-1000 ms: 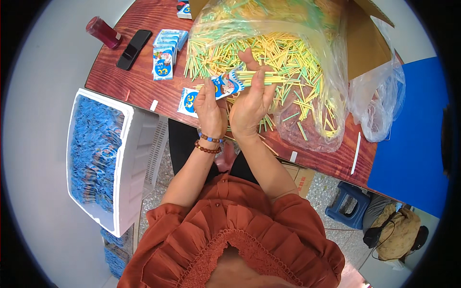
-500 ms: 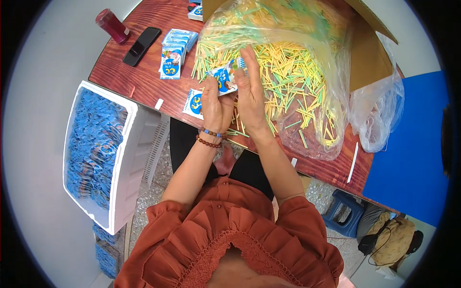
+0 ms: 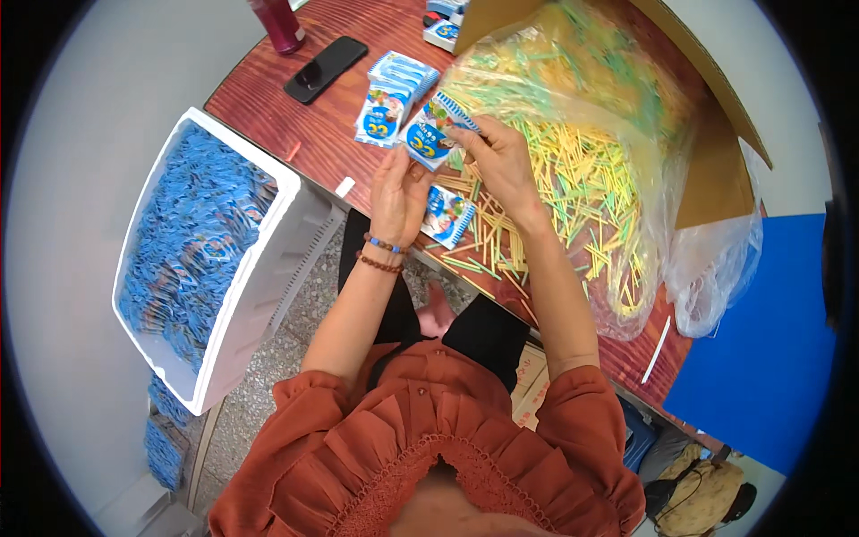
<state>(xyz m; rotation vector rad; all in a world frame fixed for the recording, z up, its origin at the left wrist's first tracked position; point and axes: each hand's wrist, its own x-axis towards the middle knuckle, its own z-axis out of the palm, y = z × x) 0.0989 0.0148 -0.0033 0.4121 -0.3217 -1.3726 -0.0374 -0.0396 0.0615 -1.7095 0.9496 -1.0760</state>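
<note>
- White box (image 3: pixel 291 179) of blue packets (image 3: pixel 197 242): eight o'clock from the held packet (image 3: pixel 429 134).
- Black phone (image 3: pixel 326 69): ten o'clock, flat on the table (image 3: pixel 327 134).
- Packet stack (image 3: pixel 383 109): ten o'clock, just beside it.
- Left hand (image 3: pixel 400 199): seven o'clock, fingers loosely curled near the lower corner; I cannot tell whether it grips.
- Held packet: above the table, tilted.
- Loose packet (image 3: pixel 447 217): six o'clock, near the table edge.
- Right hand (image 3: pixel 507 170): four o'clock, thumb and fingers pinching the held packet.
- Yellow-green sticks (image 3: pixel 586 179): three o'clock, heaped.
</note>
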